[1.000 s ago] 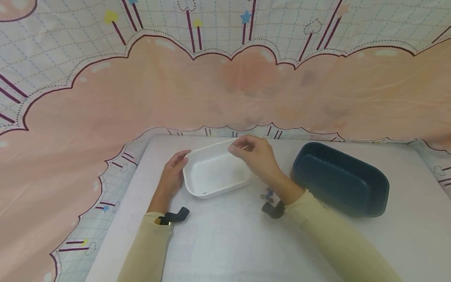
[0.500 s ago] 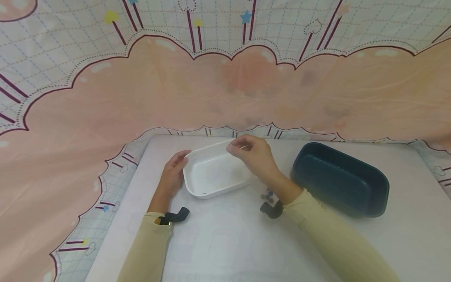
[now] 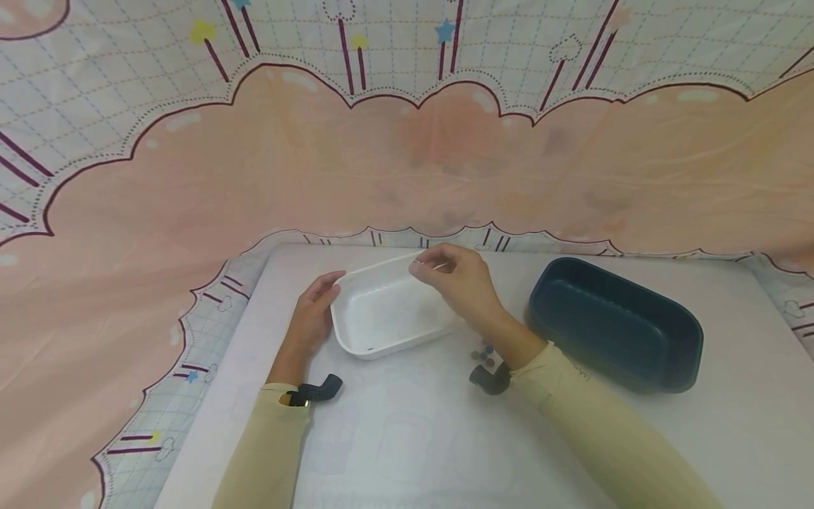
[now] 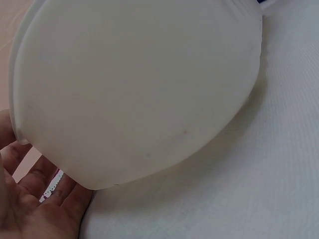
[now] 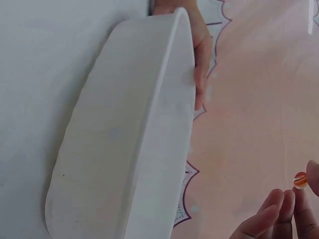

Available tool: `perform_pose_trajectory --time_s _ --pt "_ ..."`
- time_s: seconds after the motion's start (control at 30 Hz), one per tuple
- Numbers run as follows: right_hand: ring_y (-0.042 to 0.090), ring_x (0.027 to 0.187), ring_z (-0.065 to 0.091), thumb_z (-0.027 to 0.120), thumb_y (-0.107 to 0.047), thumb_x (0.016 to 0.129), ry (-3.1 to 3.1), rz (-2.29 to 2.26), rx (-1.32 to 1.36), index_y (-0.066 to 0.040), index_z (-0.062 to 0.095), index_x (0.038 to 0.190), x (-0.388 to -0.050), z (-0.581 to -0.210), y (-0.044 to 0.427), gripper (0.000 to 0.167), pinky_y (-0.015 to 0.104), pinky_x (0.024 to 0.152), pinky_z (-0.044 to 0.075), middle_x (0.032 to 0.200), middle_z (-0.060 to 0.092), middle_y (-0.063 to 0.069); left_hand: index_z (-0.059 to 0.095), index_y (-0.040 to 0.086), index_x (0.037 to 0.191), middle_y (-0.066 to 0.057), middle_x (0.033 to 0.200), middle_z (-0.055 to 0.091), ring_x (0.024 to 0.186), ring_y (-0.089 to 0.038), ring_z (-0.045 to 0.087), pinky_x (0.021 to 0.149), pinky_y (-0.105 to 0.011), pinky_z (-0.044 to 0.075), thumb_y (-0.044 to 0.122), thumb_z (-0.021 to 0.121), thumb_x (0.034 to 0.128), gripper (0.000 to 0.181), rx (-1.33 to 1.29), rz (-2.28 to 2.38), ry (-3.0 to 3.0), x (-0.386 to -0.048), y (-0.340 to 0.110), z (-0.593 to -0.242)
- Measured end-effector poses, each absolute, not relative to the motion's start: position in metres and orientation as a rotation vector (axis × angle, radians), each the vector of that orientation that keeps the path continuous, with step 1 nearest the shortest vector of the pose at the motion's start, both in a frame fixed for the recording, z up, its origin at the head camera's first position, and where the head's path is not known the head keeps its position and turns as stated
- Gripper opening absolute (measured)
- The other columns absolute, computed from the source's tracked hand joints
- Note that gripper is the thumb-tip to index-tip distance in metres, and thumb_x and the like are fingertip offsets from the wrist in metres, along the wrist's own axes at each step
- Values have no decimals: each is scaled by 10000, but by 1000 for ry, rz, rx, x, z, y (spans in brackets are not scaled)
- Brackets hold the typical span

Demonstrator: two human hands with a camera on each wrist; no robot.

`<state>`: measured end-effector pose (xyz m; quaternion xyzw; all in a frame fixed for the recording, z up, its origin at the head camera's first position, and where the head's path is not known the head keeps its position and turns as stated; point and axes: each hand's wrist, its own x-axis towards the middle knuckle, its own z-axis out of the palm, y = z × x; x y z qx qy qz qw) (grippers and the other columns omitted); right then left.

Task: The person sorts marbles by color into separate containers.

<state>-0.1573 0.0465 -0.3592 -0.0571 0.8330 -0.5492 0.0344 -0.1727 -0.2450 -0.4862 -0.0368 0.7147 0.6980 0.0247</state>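
A white rectangular plastic basin (image 3: 388, 311) stands tilted on the table in the head view. My left hand (image 3: 311, 311) grips its left end, thumb at the rim and fingers along the outer wall. Above the basin's far right corner, my right hand (image 3: 461, 279) pinches a clear marble with an orange swirl (image 5: 300, 180), best seen in the right wrist view. The basin's pale underside (image 4: 134, 94) fills much of the left wrist view. Several small marbles (image 3: 485, 353) lie on the table by my right wrist, partly near the dark wrist mount.
A dark blue rectangular basin (image 3: 604, 322) stands to the right, beyond my right forearm. White cloth covers the table (image 3: 394, 438). A patterned pink and white curtain (image 3: 394, 162) rises behind the table's far edge.
Over the first half second my right hand shifted very slightly left, still pinching the marble. Since then both hands and the white basin have stayed nearly still.
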Motion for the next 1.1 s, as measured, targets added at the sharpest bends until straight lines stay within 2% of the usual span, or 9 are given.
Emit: perform_pose_trajectory --time_s 0.23,0.53,0.67,0.93,1.1 --pt "186 996 638 764 -377 905 2554 -1695 -165 -240 739 1045 -157 -361 47 197 341 788 553 1060 706 -44 536 151 1454 -38 1543 506 1391 -211 521 1062 -189 507 313 533 1067 420 -109 2137 2229 -172 -245 -485" --pt "186 965 626 756 -362 918 2574 -1669 -182 -249 740 1059 -156 -362 52 181 326 769 533 1049 714 -45 526 117 1452 -70 1523 522 1394 -231 522 1100 -241 496 274 515 1073 410 -88 2173 2208 -171 -243 -485" --pt "190 994 611 747 -381 924 2569 -1649 -162 -264 735 1055 -153 -364 56 176 344 805 542 1065 710 -61 523 109 1455 -81 1535 511 1395 -220 522 1104 -232 490 272 521 1072 416 -90 2183 2198 -172 -243 -486" --pt "178 1136 634 744 -401 925 2560 -1648 -167 -274 739 1091 -144 -370 70 210 415 982 563 1144 720 -70 521 98 1454 -84 1526 518 1378 -212 532 1091 -229 499 269 524 1071 419 -88 2194 2182 -172 -243 -485" --pt "176 1107 647 741 -417 924 2578 -1631 -160 -281 741 1102 -141 -373 80 223 397 936 576 1128 733 -64 528 121 1454 -67 1525 522 1381 -213 530 1098 -241 498 286 522 1071 417 -105 2156 2216 -172 -243 -484"
